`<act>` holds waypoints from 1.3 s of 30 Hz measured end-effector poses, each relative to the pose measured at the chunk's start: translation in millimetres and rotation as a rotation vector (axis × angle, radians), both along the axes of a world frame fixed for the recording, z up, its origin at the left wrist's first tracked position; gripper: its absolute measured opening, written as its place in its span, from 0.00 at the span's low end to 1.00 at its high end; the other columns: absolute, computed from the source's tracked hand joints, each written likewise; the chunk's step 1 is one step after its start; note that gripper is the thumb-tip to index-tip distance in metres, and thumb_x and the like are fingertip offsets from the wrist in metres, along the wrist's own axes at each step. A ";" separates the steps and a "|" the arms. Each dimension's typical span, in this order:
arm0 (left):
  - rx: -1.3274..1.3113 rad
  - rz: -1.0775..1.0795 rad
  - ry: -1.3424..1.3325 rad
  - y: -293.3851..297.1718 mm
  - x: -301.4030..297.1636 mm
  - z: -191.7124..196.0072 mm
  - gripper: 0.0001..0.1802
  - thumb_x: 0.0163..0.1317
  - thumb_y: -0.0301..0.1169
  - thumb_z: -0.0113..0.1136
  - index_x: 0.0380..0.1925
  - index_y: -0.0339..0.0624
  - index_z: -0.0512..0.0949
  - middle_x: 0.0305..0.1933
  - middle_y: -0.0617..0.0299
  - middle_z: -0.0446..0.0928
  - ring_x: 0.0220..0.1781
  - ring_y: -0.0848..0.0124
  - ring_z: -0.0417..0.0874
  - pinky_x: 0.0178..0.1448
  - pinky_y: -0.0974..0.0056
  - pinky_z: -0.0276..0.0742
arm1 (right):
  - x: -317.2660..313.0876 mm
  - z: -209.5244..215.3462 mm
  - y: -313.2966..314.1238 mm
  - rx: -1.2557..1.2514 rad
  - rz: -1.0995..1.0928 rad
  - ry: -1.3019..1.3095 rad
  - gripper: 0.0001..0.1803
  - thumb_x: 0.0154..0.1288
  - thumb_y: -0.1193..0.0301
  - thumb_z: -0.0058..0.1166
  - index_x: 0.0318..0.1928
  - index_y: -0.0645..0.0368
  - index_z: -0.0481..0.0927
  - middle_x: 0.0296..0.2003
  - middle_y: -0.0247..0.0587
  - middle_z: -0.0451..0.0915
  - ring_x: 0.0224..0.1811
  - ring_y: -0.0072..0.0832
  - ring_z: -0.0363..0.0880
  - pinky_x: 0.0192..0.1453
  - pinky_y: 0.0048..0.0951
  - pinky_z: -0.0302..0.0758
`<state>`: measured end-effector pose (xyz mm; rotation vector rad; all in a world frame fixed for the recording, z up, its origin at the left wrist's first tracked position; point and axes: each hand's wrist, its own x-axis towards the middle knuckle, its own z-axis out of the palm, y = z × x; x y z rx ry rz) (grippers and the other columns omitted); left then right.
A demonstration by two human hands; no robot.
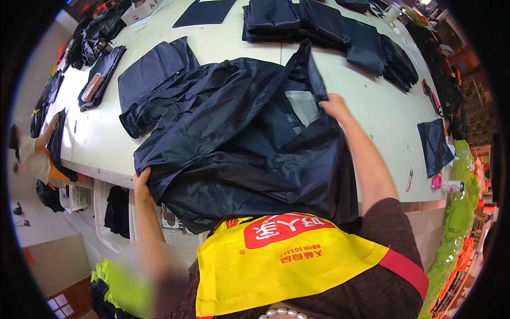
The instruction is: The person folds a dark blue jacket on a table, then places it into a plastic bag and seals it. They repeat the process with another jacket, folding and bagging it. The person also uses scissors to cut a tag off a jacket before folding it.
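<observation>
A large dark navy jacket (pixel 239 154) of thin, shiny cloth lies spread and crumpled over the table's front edge, its lower part hanging towards my body. My left hand (pixel 142 183) grips its edge at the left, thumb on top and the other fingers hidden behind the cloth. Farther off on the right, my right hand (pixel 332 105) pinches another edge and holds it raised. Between the raised edge and the rest of the jacket, a pale mesh patch (pixel 304 108) on the inside shows. A sleeve-like part stretches out to the left.
Folded dark garments (pixel 273 20) are stacked along the far side of the white table (pixel 380 125). Another folded dark piece (pixel 151 72) touches the jacket's far left. At right lie a dark pouch-like piece (pixel 435 147) and a bottle (pixel 451 186). Another person (pixel 40 151) works at far left.
</observation>
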<state>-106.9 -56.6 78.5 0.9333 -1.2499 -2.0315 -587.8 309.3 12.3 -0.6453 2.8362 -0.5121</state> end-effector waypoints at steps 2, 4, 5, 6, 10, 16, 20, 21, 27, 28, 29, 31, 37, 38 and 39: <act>-0.053 0.048 -0.107 -15.3 9.6 -7.8 0.20 0.55 0.26 0.61 0.49 0.31 0.73 0.44 0.53 0.79 0.41 0.64 0.82 0.47 0.63 0.79 | -39.7 40.8 36.3 -0.387 -0.091 -0.343 0.17 0.52 0.62 0.62 0.36 0.62 0.81 0.26 0.35 0.78 0.29 0.24 0.74 0.33 0.29 0.71; -0.107 0.074 -0.313 -41.9 35.1 -21.6 0.17 0.55 0.27 0.62 0.45 0.31 0.76 0.41 0.53 0.80 0.37 0.67 0.83 0.44 0.65 0.80 | -59.1 116.2 78.9 -0.669 -0.059 -0.354 0.15 0.56 0.70 0.56 0.44 0.62 0.80 0.34 0.32 0.80 0.35 0.21 0.76 0.36 0.26 0.72; -0.065 0.092 -0.341 -54.7 43.2 -32.7 0.19 0.53 0.27 0.62 0.45 0.30 0.77 0.42 0.53 0.80 0.37 0.66 0.83 0.44 0.63 0.80 | -81.2 122.1 120.8 -0.778 -0.122 -0.253 0.17 0.58 0.75 0.50 0.50 0.61 0.78 0.38 0.33 0.80 0.38 0.21 0.76 0.37 0.24 0.73; -0.115 0.039 -0.387 -62.2 50.9 -48.9 0.20 0.51 0.26 0.62 0.45 0.29 0.76 0.42 0.53 0.79 0.38 0.66 0.82 0.45 0.64 0.79 | -89.6 114.9 145.4 -0.932 -0.189 -0.320 0.19 0.58 0.77 0.47 0.51 0.60 0.77 0.39 0.33 0.80 0.38 0.22 0.77 0.39 0.24 0.74; -0.243 -0.310 -0.520 -38.0 -15.1 -58.5 0.23 0.48 0.27 0.63 0.46 0.26 0.75 0.42 0.55 0.79 0.41 0.70 0.79 0.50 0.68 0.74 | -150.8 5.6 271.3 -0.723 -0.540 -0.185 0.21 0.56 0.80 0.42 0.51 0.59 0.77 0.42 0.39 0.81 0.44 0.30 0.80 0.44 0.29 0.76; -0.149 -0.458 -0.662 -18.7 -41.1 -51.8 0.26 0.47 0.29 0.68 0.46 0.27 0.75 0.41 0.54 0.79 0.39 0.69 0.80 0.49 0.67 0.76 | -60.7 25.0 171.1 0.519 -0.546 0.345 0.22 0.58 0.71 0.51 0.56 0.50 0.73 0.57 0.54 0.70 0.61 0.48 0.68 0.59 0.46 0.68; -0.103 -0.476 -0.642 -16.1 -46.3 -46.0 0.30 0.49 0.33 0.67 0.51 0.29 0.73 0.46 0.55 0.78 0.44 0.68 0.79 0.52 0.66 0.74 | 7.6 57.4 100.6 -0.109 0.260 0.627 0.23 0.47 0.81 0.49 0.49 0.59 0.76 0.51 0.52 0.72 0.57 0.48 0.68 0.61 0.42 0.66; -0.116 -0.473 -0.617 -19.7 -43.8 -52.7 0.30 0.50 0.34 0.66 0.52 0.29 0.72 0.46 0.55 0.78 0.44 0.68 0.79 0.52 0.66 0.74 | 37.6 61.2 76.1 -0.192 0.429 0.661 0.23 0.45 0.81 0.49 0.47 0.60 0.76 0.49 0.50 0.73 0.57 0.47 0.69 0.62 0.42 0.65; -0.112 -0.392 -0.537 -13.6 -49.9 -42.9 0.28 0.54 0.37 0.64 0.50 0.27 0.73 0.44 0.53 0.79 0.42 0.69 0.80 0.50 0.68 0.75 | 54.6 17.0 61.9 0.049 0.624 0.584 0.10 0.53 0.80 0.47 0.37 0.59 0.76 0.36 0.43 0.76 0.45 0.40 0.76 0.53 0.40 0.71; -0.120 -0.377 -0.530 -12.1 -48.8 -38.2 0.28 0.55 0.37 0.64 0.50 0.26 0.73 0.43 0.53 0.79 0.41 0.69 0.80 0.49 0.68 0.76 | 59.8 26.5 61.7 -0.137 0.582 0.606 0.07 0.54 0.79 0.48 0.35 0.59 0.75 0.32 0.43 0.74 0.38 0.41 0.76 0.45 0.37 0.74; -0.127 -0.365 -0.524 -9.1 -47.0 -35.0 0.28 0.55 0.37 0.64 0.49 0.26 0.73 0.42 0.53 0.79 0.40 0.69 0.80 0.48 0.68 0.76 | 70.0 44.6 59.6 -0.234 0.568 0.712 0.04 0.54 0.79 0.49 0.32 0.59 0.74 0.31 0.44 0.73 0.37 0.41 0.75 0.38 0.35 0.75; -0.135 -0.325 -0.532 -5.1 -45.2 -35.8 0.28 0.55 0.38 0.64 0.49 0.26 0.73 0.41 0.54 0.79 0.39 0.70 0.80 0.47 0.68 0.76 | 70.2 39.2 73.1 -0.253 0.595 0.712 0.04 0.54 0.80 0.48 0.30 0.58 0.71 0.30 0.44 0.72 0.37 0.41 0.75 0.39 0.36 0.74; 0.064 -0.210 -0.374 11.6 -55.2 -23.0 0.26 0.55 0.36 0.64 0.48 0.27 0.72 0.42 0.49 0.80 0.38 0.66 0.83 0.43 0.65 0.80 | 118.0 15.0 66.7 0.179 0.544 0.316 0.11 0.55 0.75 0.51 0.41 0.60 0.76 0.36 0.46 0.76 0.42 0.44 0.75 0.46 0.40 0.73; 0.098 -0.185 -0.326 9.0 -53.8 -22.6 0.26 0.55 0.36 0.64 0.48 0.27 0.72 0.42 0.48 0.79 0.38 0.66 0.83 0.43 0.64 0.81 | 133.1 32.1 46.7 0.035 0.559 0.143 0.13 0.56 0.71 0.53 0.43 0.61 0.77 0.39 0.48 0.77 0.44 0.44 0.75 0.48 0.39 0.73; 0.086 -0.166 -0.336 9.1 -53.9 -21.3 0.26 0.54 0.36 0.65 0.48 0.28 0.72 0.42 0.48 0.79 0.38 0.65 0.83 0.43 0.64 0.81 | 153.9 45.7 24.2 -0.105 0.569 -0.032 0.16 0.56 0.67 0.56 0.44 0.62 0.77 0.41 0.49 0.78 0.46 0.44 0.76 0.51 0.38 0.73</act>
